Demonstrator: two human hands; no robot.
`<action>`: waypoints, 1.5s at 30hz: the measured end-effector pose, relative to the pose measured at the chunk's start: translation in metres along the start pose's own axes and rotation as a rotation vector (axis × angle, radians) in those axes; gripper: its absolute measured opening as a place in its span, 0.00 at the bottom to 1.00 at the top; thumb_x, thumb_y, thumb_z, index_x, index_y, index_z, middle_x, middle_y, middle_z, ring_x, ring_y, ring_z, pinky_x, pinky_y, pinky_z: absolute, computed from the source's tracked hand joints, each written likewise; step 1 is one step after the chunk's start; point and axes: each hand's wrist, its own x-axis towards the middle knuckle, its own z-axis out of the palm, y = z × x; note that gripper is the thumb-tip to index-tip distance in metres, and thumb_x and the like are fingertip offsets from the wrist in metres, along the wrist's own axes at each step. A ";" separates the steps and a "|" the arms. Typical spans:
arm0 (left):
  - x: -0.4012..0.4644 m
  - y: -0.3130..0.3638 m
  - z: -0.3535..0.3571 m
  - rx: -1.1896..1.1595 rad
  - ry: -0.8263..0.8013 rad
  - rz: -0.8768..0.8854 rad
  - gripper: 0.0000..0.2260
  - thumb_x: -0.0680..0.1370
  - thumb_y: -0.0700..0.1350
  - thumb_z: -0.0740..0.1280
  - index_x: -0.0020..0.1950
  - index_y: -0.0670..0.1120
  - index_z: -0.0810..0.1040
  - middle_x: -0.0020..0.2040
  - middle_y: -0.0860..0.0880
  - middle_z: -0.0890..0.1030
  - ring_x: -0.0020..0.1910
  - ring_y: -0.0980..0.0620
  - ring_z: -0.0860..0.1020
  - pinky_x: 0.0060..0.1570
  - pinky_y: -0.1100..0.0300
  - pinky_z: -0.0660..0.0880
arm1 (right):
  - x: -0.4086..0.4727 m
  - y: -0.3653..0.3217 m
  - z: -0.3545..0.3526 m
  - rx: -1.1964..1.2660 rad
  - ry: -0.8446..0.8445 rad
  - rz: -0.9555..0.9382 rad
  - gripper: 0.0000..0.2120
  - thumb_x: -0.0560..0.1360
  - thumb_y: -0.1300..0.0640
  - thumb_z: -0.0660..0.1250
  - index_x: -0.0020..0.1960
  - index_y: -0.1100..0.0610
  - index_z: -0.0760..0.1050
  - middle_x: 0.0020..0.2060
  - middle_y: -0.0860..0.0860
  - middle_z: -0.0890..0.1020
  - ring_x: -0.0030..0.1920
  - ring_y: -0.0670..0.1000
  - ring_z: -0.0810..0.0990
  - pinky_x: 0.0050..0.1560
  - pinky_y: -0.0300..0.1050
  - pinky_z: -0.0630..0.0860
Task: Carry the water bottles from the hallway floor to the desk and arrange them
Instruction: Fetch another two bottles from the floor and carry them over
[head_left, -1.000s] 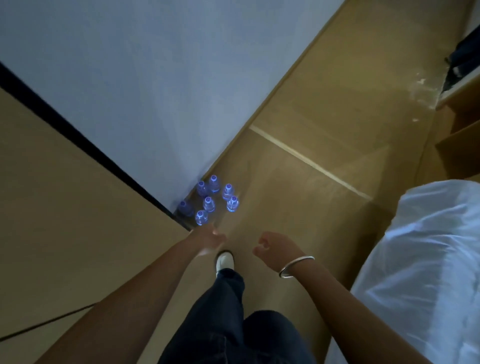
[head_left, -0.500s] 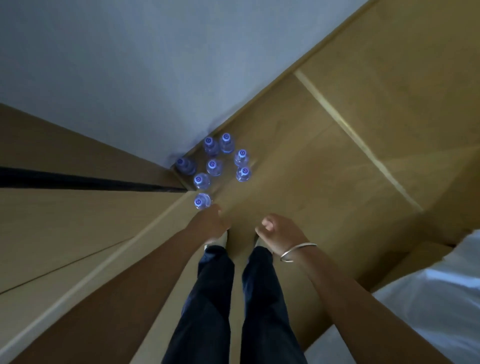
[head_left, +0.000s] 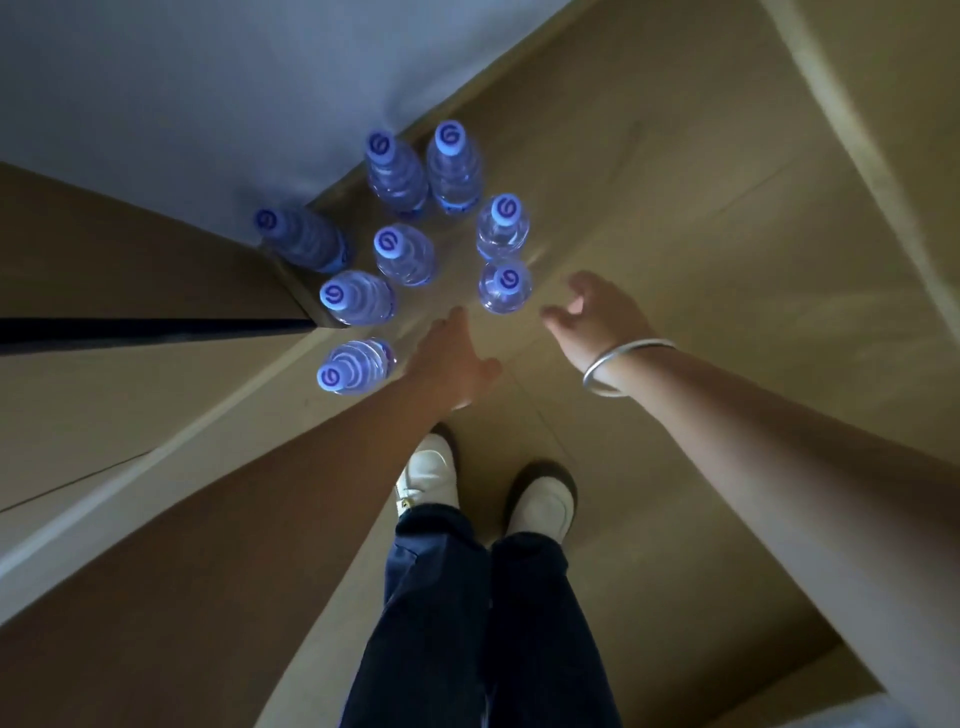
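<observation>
Dim hallway corner, tan floor (head_left: 675, 208), grey wall (head_left: 182, 78) at far left. Eight capped water bottles (head_left: 404, 254) upright, clustered close, all on the floor. Left hand (head_left: 449, 358) and right hand (head_left: 597, 312) reaching in, fingers loose, gripping nothing. Risk: brushing the nearest bottle (head_left: 505, 287) or left-hand neighbour (head_left: 356, 364), toppling several; smooth plastic likely slipping if grabbed two at once.
</observation>
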 end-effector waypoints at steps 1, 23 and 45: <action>0.016 -0.003 0.004 -0.001 0.012 0.014 0.34 0.74 0.50 0.68 0.74 0.45 0.54 0.71 0.42 0.64 0.68 0.42 0.66 0.64 0.50 0.67 | 0.015 0.001 0.006 0.036 0.037 0.014 0.20 0.76 0.52 0.62 0.65 0.58 0.68 0.59 0.57 0.76 0.59 0.57 0.75 0.51 0.42 0.67; 0.091 0.001 0.030 -0.429 0.233 0.136 0.25 0.71 0.53 0.72 0.65 0.52 0.69 0.61 0.49 0.73 0.58 0.45 0.74 0.57 0.46 0.73 | 0.160 -0.029 0.064 0.136 0.139 -0.137 0.25 0.68 0.47 0.72 0.58 0.60 0.72 0.53 0.55 0.80 0.54 0.54 0.78 0.50 0.35 0.67; -0.191 -0.004 -0.071 -0.638 0.511 -0.157 0.26 0.70 0.54 0.71 0.66 0.53 0.68 0.63 0.48 0.74 0.61 0.44 0.72 0.60 0.47 0.71 | -0.134 -0.107 -0.071 -0.097 -0.144 -0.650 0.22 0.65 0.61 0.76 0.56 0.64 0.75 0.47 0.59 0.82 0.47 0.58 0.80 0.50 0.42 0.73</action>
